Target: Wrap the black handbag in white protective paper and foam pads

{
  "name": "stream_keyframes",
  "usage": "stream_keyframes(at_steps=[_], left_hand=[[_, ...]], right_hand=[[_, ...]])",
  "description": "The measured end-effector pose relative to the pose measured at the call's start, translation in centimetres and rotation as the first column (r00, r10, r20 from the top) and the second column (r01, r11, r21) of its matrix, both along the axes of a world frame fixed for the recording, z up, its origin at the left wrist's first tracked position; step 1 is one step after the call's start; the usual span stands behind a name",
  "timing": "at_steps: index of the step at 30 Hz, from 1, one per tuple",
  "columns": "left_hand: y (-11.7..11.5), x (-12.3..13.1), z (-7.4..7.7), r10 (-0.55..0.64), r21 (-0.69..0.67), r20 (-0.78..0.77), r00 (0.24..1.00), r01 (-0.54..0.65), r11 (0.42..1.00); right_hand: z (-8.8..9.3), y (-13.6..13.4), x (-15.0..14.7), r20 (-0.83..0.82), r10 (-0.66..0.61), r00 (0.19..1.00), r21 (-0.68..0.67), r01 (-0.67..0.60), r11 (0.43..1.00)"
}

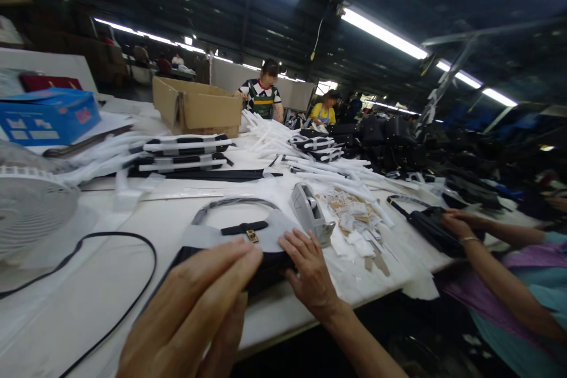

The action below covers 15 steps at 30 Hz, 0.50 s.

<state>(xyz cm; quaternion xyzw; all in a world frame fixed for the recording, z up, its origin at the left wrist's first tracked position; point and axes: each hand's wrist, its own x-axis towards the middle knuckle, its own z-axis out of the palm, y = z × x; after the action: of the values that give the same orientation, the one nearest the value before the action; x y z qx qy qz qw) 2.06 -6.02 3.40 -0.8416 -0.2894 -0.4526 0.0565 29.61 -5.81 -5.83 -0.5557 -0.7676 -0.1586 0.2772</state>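
Note:
A black handbag [269,261] lies on the table in front of me, mostly hidden by my hands. White tissue [208,237] covers its upper part, and a wrapped, curved handle [239,202] arches behind. On the tissue are a black strap tab [234,228] and a gold-coloured clasp [252,236]. My left hand [190,307] is raised close to the camera over the bag's left side, fingers stretched out and side by side, with nothing visible in them. My right hand [312,274] grips the bag's right end, fingers over the top and thumb on the near side.
A grey tape dispenser [310,212] stands behind my right hand, beside scattered paper tags [354,212]. White wrapped strips [270,136] and a cardboard box [199,106] lie farther back. At left are a fan [35,207] and a black cable [150,271]. A co-worker's hands [458,224] hold another bag at right.

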Motion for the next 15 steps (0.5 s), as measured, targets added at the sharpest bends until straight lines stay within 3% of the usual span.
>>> stream_keyframes(at_steps=[3,7,10,15], left_hand=[[3.7,0.6,-0.9,0.161,0.113,-0.140,0.977,-0.146,0.983],[6.5,-0.5,-5.5,0.282,0.183,-0.307,0.909,-0.235,0.955],[6.5,-1.0,-8.2,0.287,0.169,-0.323,0.902,-0.244,0.955],[4.8,-0.4,-9.2,0.289,0.147,-0.270,0.919,-0.257,0.955]], right_hand=[[1.4,-0.7,0.0,0.012,-0.027,1.000,-0.008,0.028,1.000],[3.2,-1.1,-0.6,0.004,-0.014,1.000,0.028,0.014,1.000],[4.2,-0.7,-2.0,0.034,0.077,0.996,-0.009,-0.077,0.997],[3.7,1.0,-4.3,0.054,0.216,0.975,-0.150,-0.206,0.967]])
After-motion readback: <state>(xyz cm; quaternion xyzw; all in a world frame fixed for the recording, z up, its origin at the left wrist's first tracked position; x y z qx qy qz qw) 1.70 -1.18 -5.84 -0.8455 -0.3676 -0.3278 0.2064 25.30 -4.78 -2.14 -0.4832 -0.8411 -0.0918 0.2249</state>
